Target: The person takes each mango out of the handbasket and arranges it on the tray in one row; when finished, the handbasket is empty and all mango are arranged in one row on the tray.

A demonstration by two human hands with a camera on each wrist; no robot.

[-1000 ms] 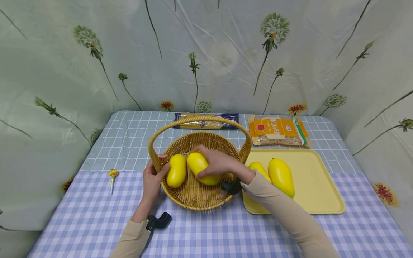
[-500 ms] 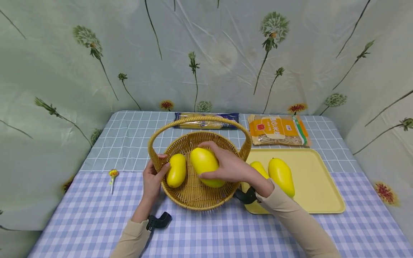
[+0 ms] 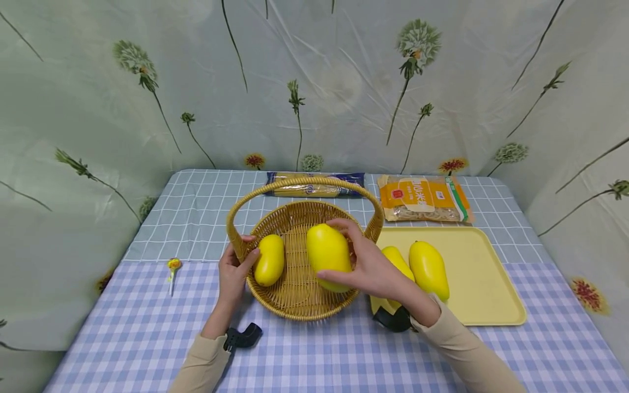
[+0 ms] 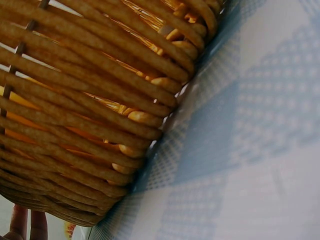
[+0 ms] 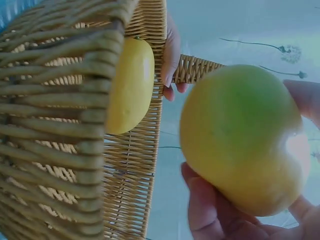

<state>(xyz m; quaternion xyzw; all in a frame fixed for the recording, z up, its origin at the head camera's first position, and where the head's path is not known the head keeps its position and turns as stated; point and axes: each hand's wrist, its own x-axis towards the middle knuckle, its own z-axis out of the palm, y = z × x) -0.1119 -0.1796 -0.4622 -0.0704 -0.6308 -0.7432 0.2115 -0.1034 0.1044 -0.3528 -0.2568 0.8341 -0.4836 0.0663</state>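
Note:
A round wicker basket (image 3: 297,303) with a tall arched handle stands mid-table. My left hand (image 3: 233,281) grips its left rim at the handle's foot, thumb on the inside. In the left wrist view the woven wall (image 4: 75,110) fills much of the frame, and two fingertips (image 4: 37,227) show below the rim. One yellow mango (image 3: 270,259) lies in the basket's left side. Another mango (image 3: 328,254), greenish at one end in the right wrist view, is held between the thumb and fingers of my right hand (image 3: 373,265), raised over the basket's right side.
Right of the basket, a yellow tray (image 3: 484,278) holds a mango (image 3: 428,267) and a second mango (image 3: 395,259), partly hidden by the right hand. Behind lie a pasta pack (image 3: 314,190) and an orange food bag (image 3: 422,199). A lollipop (image 3: 173,267) lies at left.
My right hand has lifted the mango up from the basket's floor and drawn it rightward, away from the mango at left. The left hand and basket stay in place.

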